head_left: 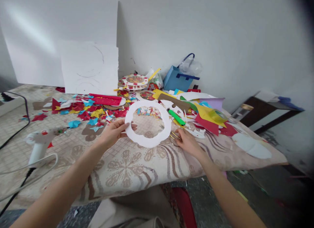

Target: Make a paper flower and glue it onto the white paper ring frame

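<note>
My left hand point(115, 133) pinches the left edge of a white ring point(149, 141) with a scalloped inner edge, which looks like cut card or foam board. The ring is held tilted above the patterned cloth, its middle cut out. Close to the ring's lower right side, my right hand point(187, 141) is closed on thin gold-coloured metal loops that look like scissors point(174, 136); their blades cannot be made out. Just beyond that hand lies a green utility knife point(176, 117) among white cut pieces.
A glue gun point(39, 143) with its cord stands at left. Coloured paper stars point(84, 115) and scraps spread behind the ring. Coloured sheets point(208, 118) lie at right. A decorated round piece point(134, 80), a blue bag point(174, 78) and white boards point(90, 69) are at the back.
</note>
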Demonstrator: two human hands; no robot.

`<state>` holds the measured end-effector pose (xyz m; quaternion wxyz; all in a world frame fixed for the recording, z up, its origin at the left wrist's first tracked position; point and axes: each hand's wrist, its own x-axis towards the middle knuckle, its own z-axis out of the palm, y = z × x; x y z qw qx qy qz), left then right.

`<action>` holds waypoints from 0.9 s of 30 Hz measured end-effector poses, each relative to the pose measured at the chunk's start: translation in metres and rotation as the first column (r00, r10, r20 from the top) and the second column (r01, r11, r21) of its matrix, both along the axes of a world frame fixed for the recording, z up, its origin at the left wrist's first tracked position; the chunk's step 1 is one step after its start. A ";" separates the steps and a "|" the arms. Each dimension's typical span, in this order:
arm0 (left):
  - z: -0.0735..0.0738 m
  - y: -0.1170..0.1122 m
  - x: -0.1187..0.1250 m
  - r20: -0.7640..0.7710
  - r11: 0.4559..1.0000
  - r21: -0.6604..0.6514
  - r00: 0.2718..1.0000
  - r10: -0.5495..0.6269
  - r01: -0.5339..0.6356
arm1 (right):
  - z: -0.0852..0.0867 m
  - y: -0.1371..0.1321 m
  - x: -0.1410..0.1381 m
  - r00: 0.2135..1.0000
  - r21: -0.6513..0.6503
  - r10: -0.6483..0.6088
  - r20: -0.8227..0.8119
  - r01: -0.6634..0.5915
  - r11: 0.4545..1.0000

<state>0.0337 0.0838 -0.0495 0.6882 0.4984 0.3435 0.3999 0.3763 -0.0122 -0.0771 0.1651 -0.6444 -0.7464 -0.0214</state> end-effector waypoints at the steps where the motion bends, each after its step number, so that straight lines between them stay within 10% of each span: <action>1: 0.001 -0.003 0.000 -0.004 1.000 -0.022 1.000 0.013 -0.013 | 0.000 -0.001 0.000 1.000 0.012 0.013 -0.004 -0.013 1.000; 11: -0.002 -0.050 -0.029 -0.024 0.950 -0.298 0.995 0.095 -0.098 | 0.003 -0.013 0.019 0.978 0.102 -0.013 -0.209 0.035 0.994; 19: -0.007 -0.075 -0.030 -0.053 0.924 -0.352 0.989 0.141 -0.151 | 0.004 0.039 0.075 0.920 0.279 -0.298 -0.254 0.365 0.888; 27: -0.012 -0.084 -0.025 0.018 0.923 -0.353 0.986 0.168 -0.151 | 0.000 0.057 0.069 0.886 0.300 -0.383 -0.261 0.451 0.841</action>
